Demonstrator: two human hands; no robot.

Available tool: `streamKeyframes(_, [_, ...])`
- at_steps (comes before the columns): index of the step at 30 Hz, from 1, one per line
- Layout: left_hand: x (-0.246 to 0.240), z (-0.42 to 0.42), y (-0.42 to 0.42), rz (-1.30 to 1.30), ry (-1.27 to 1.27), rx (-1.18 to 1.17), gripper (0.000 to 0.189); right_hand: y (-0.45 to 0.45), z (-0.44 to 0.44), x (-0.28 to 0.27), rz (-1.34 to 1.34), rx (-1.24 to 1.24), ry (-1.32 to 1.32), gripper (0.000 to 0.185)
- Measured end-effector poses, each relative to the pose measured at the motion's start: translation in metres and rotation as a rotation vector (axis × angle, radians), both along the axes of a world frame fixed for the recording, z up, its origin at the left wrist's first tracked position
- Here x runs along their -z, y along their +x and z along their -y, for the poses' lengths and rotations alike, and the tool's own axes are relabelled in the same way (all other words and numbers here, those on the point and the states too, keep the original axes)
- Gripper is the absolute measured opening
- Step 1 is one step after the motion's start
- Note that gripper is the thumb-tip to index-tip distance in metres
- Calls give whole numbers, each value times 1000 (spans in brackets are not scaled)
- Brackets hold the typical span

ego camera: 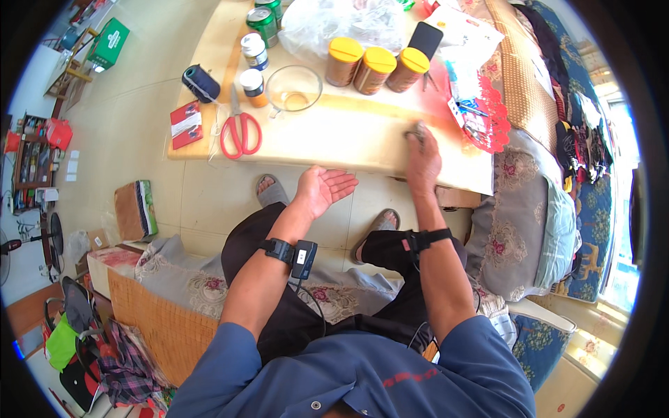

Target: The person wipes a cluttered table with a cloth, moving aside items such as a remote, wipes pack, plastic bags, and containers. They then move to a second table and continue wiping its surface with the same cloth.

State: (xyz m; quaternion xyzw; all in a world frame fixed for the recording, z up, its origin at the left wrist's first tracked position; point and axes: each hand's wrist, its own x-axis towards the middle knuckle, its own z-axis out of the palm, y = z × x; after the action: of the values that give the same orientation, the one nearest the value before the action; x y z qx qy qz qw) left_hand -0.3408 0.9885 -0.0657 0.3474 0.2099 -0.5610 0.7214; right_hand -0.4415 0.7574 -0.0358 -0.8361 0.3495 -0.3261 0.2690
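My left hand (325,189) is held palm up just off the near edge of the wooden table (324,141), with nothing in it. Over the right part of the tabletop, my right hand (424,162) pinches a small dark grey object (414,135) in its fingers; motion blur hides what it is. Red-handled scissors (241,135) lie to the left, near a clear glass cup (294,90) with a little amber liquid. A dark blue thread spool (200,83) and a red card wound with white thread (186,125) lie at the table's left edge.
Three yellow-lidded canisters (377,69) stand behind the cup's right side, with a black phone (425,39) beyond. Two white-capped bottles (254,86) and green cans (262,25) stand at left. A clear plastic bag (339,23) lies behind; a sofa (515,209) borders the right.
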Motion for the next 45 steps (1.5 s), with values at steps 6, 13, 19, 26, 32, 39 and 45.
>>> streamKeyframes(6, [0,-20,15,11,28,-16,53,78,-117,-5,17,-273,26,37])
streamKeyframes(13, [8,-56,27,94,-174,-237,40,65,-195,-25,-49,-602,177,43])
streamKeyframes(19, [0,-68,18,640,-319,-209,38,70,-198,-56,-134,-621,148,53])
streamKeyframes(26, [-39,-65,20,-4,-141,-268,42,130,-195,-77,42,-355,1407,67])
streamKeyframes(32, [-31,-56,23,-14,19,-289,50,162,-202,-61,240,-268,1686,30])
streamKeyframes(39, [-16,-51,24,-52,-32,-342,50,153,-181,-66,185,-247,1479,36])
streamKeyframes(45, [-28,-49,25,-67,-87,-338,53,111,-144,-73,94,-306,1264,42])
